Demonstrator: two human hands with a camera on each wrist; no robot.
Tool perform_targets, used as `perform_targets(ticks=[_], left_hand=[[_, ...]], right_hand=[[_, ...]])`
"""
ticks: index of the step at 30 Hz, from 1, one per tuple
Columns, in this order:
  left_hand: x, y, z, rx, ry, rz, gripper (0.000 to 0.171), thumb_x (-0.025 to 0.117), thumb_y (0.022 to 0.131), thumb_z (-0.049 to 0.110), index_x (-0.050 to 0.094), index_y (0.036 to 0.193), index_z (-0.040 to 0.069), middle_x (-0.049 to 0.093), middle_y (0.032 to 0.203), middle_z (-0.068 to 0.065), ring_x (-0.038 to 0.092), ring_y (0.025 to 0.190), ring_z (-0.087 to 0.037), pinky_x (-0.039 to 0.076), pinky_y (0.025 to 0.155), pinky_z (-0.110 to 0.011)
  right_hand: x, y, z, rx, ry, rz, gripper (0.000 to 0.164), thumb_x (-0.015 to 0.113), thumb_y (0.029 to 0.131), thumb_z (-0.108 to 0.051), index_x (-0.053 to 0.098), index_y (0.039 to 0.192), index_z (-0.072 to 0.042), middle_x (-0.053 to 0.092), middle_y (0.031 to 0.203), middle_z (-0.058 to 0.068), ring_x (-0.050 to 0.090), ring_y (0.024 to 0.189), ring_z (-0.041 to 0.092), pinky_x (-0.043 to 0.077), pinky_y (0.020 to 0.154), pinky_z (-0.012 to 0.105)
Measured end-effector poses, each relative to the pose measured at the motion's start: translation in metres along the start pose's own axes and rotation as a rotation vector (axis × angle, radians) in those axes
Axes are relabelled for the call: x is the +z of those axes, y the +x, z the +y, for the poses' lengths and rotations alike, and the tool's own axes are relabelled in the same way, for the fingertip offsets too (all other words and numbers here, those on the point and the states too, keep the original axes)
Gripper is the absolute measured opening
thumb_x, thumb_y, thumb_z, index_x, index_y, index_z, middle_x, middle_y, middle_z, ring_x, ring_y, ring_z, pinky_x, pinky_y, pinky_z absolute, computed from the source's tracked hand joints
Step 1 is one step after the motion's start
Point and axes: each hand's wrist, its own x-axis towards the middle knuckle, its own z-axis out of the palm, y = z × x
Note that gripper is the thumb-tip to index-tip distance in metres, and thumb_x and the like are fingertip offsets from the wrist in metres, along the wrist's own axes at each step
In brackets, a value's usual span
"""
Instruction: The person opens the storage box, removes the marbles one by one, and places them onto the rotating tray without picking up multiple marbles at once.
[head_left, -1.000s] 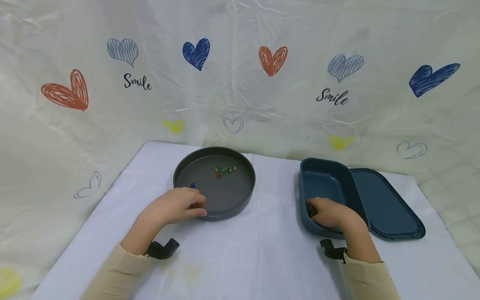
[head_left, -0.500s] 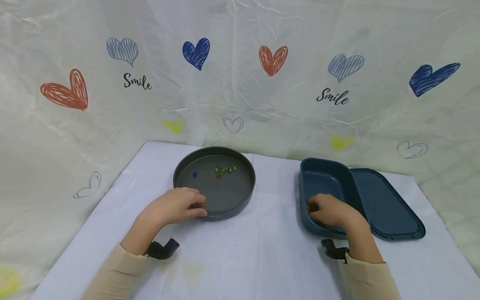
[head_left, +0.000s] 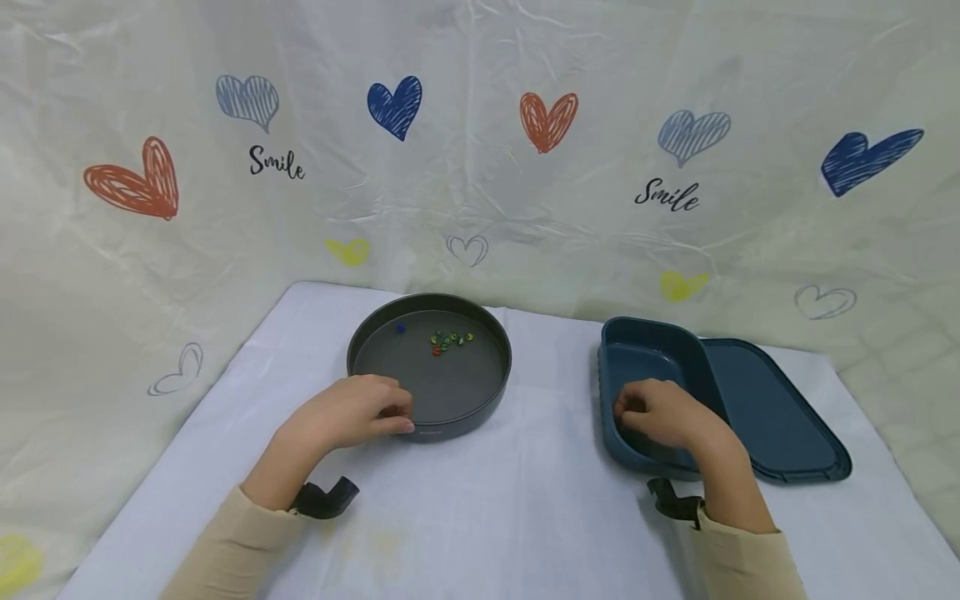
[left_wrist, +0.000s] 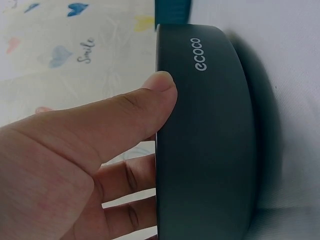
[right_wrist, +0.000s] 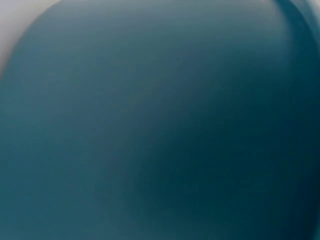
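Observation:
In the head view, my left hand (head_left: 360, 408) holds the near-left rim of a round dark grey pan (head_left: 450, 396). The left wrist view shows the thumb on the outside of the pan wall (left_wrist: 205, 130), the other fingers behind the rim. On the pan's floor lie several small green and yellow marbles (head_left: 453, 338), a red marble (head_left: 437, 351) and, apart from them, a blue marble (head_left: 401, 327). My right hand (head_left: 663, 412) is down inside a deep blue box (head_left: 656, 333) with curled fingers. Its fingertips are hidden, and the right wrist view shows only blurred blue wall (right_wrist: 150, 100).
A flat blue lid (head_left: 780, 408) lies just right of the box. A white cloth (head_left: 525, 500) covers the table, and a patterned curtain (head_left: 480, 192) hangs behind it. Pan and box stand well apart.
The blue marble has rolled from the pan's near left toward its far wall. My right hand has shifted slightly up and away inside the box. The left hand stays put.

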Motion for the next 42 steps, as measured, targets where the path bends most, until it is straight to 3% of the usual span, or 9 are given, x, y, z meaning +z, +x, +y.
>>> perform_targets(ticks=[13,18,24,31,36,42], left_hand=[[0.001,0.000,0.000,0.004,0.005,-0.002,0.018,0.072,0.092,0.031,0.060,0.078,0.030,0.052,0.077,0.017,0.047,0.068,-0.002,0.043,0.064,-0.023],[0.001,-0.001,0.000,0.002,0.014,-0.001,0.018,0.072,0.092,0.031,0.060,0.078,0.030,0.051,0.076,0.016,0.047,0.068,-0.002,0.043,0.063,-0.023],[0.000,0.000,0.001,-0.002,0.012,-0.002,0.018,0.072,0.092,0.031,0.061,0.078,0.030,0.052,0.076,0.016,0.048,0.068,-0.003,0.043,0.063,-0.023],[0.000,0.001,0.000,0.003,0.012,-0.004,0.018,0.072,0.093,0.032,0.061,0.078,0.030,0.052,0.076,0.017,0.048,0.068,-0.003,0.043,0.064,-0.023],[0.000,0.002,0.000,0.008,0.011,0.000,0.019,0.072,0.093,0.031,0.061,0.078,0.029,0.052,0.076,0.016,0.048,0.068,-0.003,0.043,0.063,-0.023],[0.000,0.002,-0.001,0.003,0.015,0.000,0.019,0.072,0.092,0.031,0.060,0.077,0.030,0.052,0.076,0.017,0.048,0.068,-0.003,0.043,0.063,-0.023]], right_hand=[[-0.010,-0.009,-0.011,0.003,0.052,0.113,0.005,0.066,0.092,-0.016,0.069,0.096,-0.016,0.067,0.091,-0.005,0.059,0.082,0.012,0.049,0.072,0.033],[-0.010,-0.010,-0.011,-0.001,0.119,0.189,0.003,0.068,0.094,-0.021,0.069,0.095,-0.018,0.068,0.089,-0.006,0.061,0.080,0.012,0.051,0.069,0.029],[-0.005,-0.005,-0.018,-0.067,0.242,0.220,0.006,0.073,0.092,-0.021,0.069,0.095,-0.018,0.069,0.089,-0.004,0.065,0.080,0.013,0.054,0.070,0.027],[0.002,0.006,-0.042,-0.107,0.351,0.220,0.009,0.075,0.090,-0.022,0.069,0.094,-0.017,0.069,0.091,-0.001,0.065,0.081,0.017,0.055,0.070,0.027],[0.009,0.020,-0.064,-0.150,0.384,0.199,0.011,0.075,0.090,-0.025,0.070,0.094,-0.017,0.068,0.091,0.000,0.063,0.083,0.018,0.053,0.070,0.028],[0.017,0.042,-0.090,-0.222,0.409,0.154,0.006,0.074,0.089,-0.019,0.070,0.094,-0.018,0.069,0.087,-0.001,0.063,0.082,0.019,0.052,0.067,0.031]])
